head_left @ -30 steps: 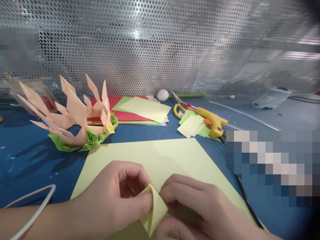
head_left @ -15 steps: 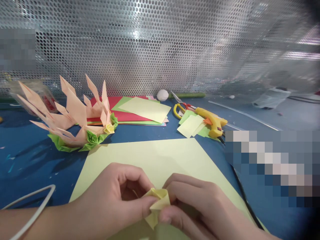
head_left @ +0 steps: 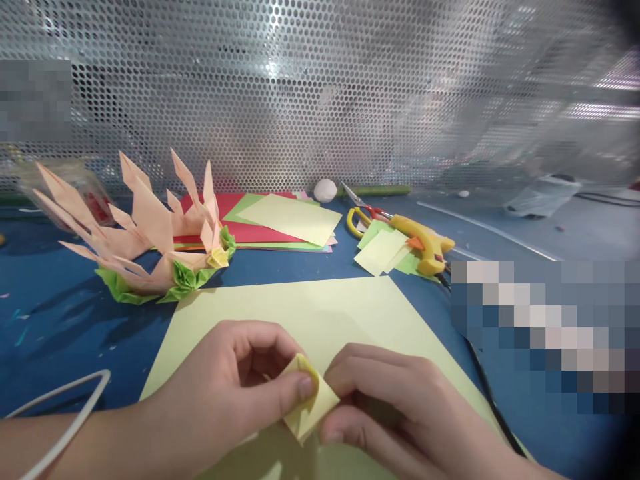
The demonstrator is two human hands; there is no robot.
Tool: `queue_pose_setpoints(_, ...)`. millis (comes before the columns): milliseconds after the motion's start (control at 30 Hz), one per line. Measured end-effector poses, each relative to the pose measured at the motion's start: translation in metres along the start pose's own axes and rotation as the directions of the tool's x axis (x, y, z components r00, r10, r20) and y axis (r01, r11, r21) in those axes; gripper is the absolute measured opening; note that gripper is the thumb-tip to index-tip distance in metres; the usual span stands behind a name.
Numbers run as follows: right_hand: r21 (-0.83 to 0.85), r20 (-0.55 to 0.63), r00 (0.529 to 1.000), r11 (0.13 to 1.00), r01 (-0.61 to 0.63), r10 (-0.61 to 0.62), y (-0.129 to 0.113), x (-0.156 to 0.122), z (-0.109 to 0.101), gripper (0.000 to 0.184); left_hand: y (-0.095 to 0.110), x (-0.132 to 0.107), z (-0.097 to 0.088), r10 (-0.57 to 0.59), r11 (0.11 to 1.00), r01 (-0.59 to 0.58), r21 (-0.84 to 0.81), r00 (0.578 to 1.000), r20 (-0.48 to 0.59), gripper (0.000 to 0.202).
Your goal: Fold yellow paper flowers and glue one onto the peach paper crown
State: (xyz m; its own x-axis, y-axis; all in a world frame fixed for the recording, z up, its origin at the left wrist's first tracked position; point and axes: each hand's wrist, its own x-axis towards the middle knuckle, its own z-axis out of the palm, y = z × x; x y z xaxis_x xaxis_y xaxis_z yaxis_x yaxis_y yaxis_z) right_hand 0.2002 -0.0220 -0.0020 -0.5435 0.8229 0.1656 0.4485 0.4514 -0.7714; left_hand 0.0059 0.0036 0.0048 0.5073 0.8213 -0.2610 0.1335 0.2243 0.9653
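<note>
A small folded piece of pale yellow paper is pinched between both hands at the bottom centre. My left hand presses its thumb on the top of the fold, fingers curled. From the right, my right hand grips the same piece with thumb and curled fingers. Both hands hover over a large pale yellow sheet lying flat on the blue table.
A pink and green folded paper flower stands at left. A stack of red, green and yellow sheets lies behind. Scissors, a yellow glue gun and small yellow squares sit at right. A white wire loop lies at lower left. Perforated metal wall at back.
The small yellow piece has been turned and pressed flatter between the fingers; my left thumb now lies on top of it. The hands have stayed in the same place.
</note>
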Motion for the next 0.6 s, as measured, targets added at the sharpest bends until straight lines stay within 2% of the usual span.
queue_pose_setpoints(233,-0.033,-0.039,0.999,0.999,0.035,-0.036,-0.0010,0.0004,-0.0014,0.026,-0.0039,-0.0025,-0.0022,0.048,0.999,-0.048,0.019,0.999,-0.001,0.021)
queue_pose_setpoints(400,-0.050,0.028,0.999,0.998,-0.025,0.026,-0.0007,-0.0020,-0.0010,0.025,-0.0039,-0.0034,-0.0013,0.148,0.978,-0.145,0.151,0.989,-0.009,0.021)
queue_pose_setpoints(600,-0.037,-0.002,0.999,0.998,-0.051,0.051,0.0000,-0.0041,0.0027,0.030,-0.0033,-0.0034,-0.0031,0.218,0.938,-0.215,0.272,0.976,0.021,0.024)
